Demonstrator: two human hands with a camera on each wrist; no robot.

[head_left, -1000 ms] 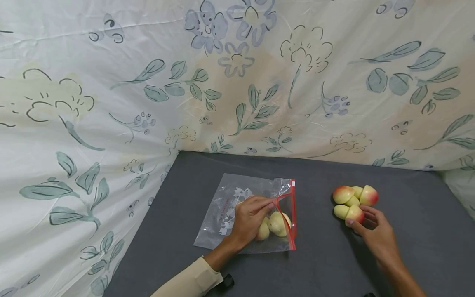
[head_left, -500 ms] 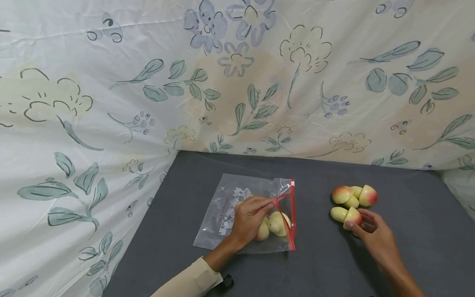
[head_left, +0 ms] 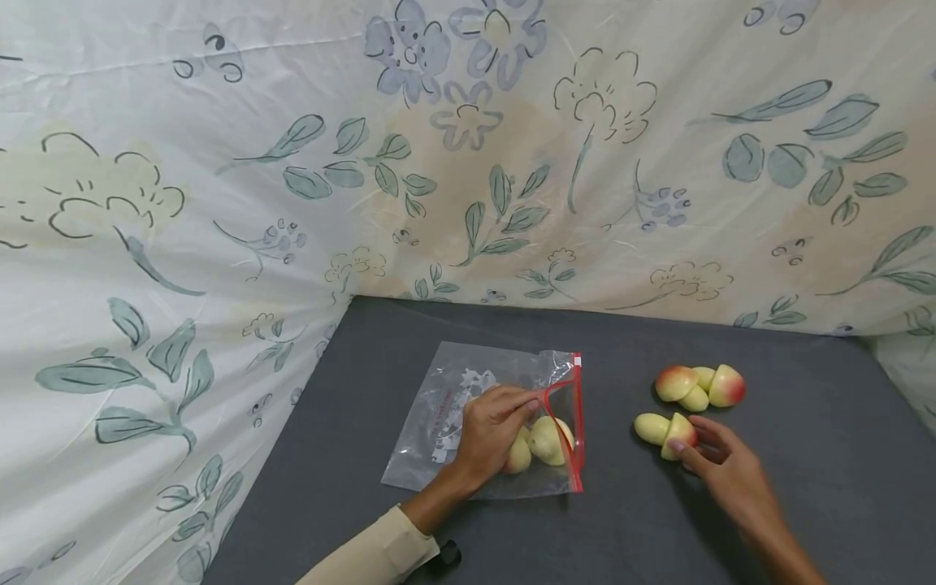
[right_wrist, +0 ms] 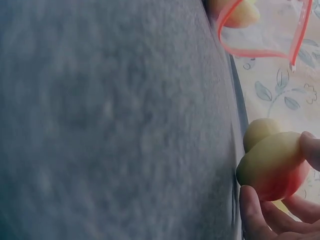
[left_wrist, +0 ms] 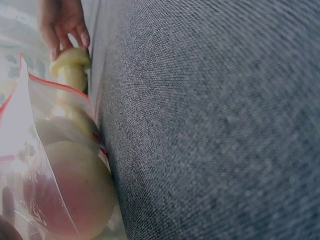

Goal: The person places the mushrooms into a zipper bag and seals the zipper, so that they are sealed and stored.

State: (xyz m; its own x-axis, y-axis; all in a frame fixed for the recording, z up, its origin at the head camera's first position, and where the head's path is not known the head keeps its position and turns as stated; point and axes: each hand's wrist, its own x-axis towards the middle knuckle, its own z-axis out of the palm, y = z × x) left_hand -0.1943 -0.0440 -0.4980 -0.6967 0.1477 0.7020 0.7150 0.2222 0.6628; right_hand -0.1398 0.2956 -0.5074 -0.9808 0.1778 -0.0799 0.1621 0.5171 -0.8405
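Observation:
A clear zip bag (head_left: 446, 370) with a red zip edge lies on the dark table, its mouth facing right and gaping. My left hand (head_left: 486, 435) pinches the upper red edge of that mouth. Inside the bag are yellow mushroom-shaped pieces (head_left: 548, 441); one shows reddish and large in the left wrist view. My right hand (head_left: 734, 475) grips a toy mushroom (head_left: 651, 427) by its red-and-yellow cap, the pale yellow stem pointing left toward the bag. In the right wrist view the thumb and fingers sit around the cap (right_wrist: 277, 165).
Just behind the held mushroom, more red-and-yellow mushrooms (head_left: 674, 383) lie together on the grey tabletop (head_left: 607, 528). A floral cloth (head_left: 512, 203) hangs along the back and left. Something small and black (head_left: 449, 555) is by the left cuff.
My right hand has moved left with the mushroom, away from the other mushrooms and nearer the bag. My left hand and the bag have stayed in place.

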